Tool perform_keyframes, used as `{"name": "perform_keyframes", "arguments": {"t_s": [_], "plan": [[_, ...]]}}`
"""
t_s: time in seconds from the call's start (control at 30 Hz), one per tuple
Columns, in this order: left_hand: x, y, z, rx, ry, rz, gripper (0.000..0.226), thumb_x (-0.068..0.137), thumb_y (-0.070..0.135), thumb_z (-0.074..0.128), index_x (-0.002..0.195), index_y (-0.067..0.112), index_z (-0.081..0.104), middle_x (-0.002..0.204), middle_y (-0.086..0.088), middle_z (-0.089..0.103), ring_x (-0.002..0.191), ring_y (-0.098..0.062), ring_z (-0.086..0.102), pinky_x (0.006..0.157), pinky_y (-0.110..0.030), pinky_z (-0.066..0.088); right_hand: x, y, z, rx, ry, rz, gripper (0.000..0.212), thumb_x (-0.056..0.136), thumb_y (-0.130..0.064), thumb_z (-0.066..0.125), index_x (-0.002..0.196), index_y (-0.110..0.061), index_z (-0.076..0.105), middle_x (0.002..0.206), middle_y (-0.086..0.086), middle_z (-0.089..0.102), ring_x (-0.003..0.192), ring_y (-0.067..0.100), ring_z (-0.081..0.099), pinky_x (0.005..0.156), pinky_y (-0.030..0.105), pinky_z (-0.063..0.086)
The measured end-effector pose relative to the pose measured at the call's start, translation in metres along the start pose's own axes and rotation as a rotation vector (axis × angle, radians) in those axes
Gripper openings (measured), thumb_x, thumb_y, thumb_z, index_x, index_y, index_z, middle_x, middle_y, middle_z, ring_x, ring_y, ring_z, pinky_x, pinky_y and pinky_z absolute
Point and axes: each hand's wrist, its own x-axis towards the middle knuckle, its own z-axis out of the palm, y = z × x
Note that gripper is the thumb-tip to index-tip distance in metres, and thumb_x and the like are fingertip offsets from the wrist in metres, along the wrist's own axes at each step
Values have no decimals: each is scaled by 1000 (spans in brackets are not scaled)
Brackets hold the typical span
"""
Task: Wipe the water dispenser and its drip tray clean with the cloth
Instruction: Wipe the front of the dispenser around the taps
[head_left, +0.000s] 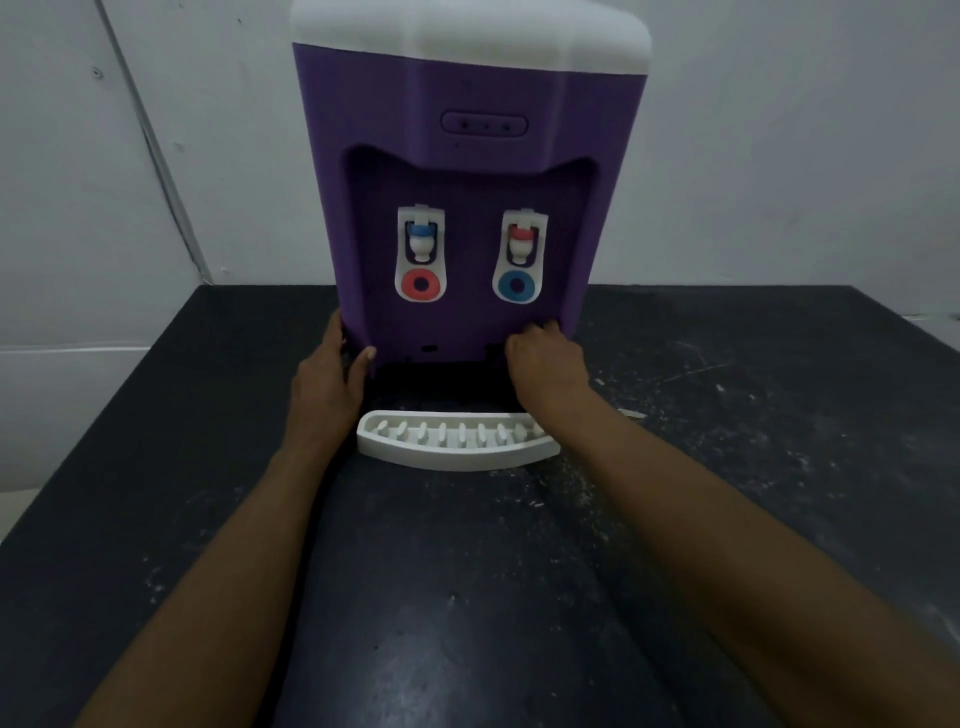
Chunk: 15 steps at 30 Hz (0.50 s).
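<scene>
Dusty black bench (467, 597) lies open nearest; the white drip tray (457, 452) sits loose on it, just before the purple water dispenser (447, 104). Left hand (327, 379) has its grip clamped round the lower left corner; right hand (545, 358) curls on the lower right edge of the recess. No cloth shows. Better to hold low and evenly: wall (779, 156) close behind, free bench either side.
</scene>
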Motion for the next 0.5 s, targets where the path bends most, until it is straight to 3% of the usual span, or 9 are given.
{"name": "perform_keyframes", "arguments": {"t_s": [0.13, 0.23, 0.4, 0.5], "plan": [[1, -1, -1, -15, 15, 25, 59, 103, 25, 56, 156, 28, 30, 136, -5, 63, 120, -7, 54, 100, -27, 46, -10, 6, 5, -2, 44, 33, 27, 103, 2, 44, 118, -6, 64, 126, 13, 55, 110, 31, 60, 77, 36, 51], [-1, -3, 0, -40, 18, 16, 59, 103, 25, 56, 156, 30, 31, 138, -3, 61, 123, -6, 52, 100, -24, 44, -10, 8, 13, 38, 15, 15, 28, 104, 2, 40, 119, -4, 63, 128, 14, 54, 108, 31, 63, 81, 38, 53], [0, -2, 0, -89, 2, -4, 61, 103, 25, 56, 157, 33, 29, 142, -2, 58, 127, -5, 49, 102, -21, 42, 6, 8, 14, 151, -65, 43, 19, 99, -5, 59, 117, -2, 64, 127, 16, 59, 112, 33, 64, 87, 39, 55], [1, -4, 1, -83, 3, -6, 61, 103, 25, 56, 157, 35, 28, 143, -1, 58, 123, 3, 48, 97, -6, 39, 9, 16, 20, 244, -79, -20, 31, 97, -7, 60, 127, -5, 63, 133, 15, 57, 116, 34, 62, 92, 40, 53]]}}
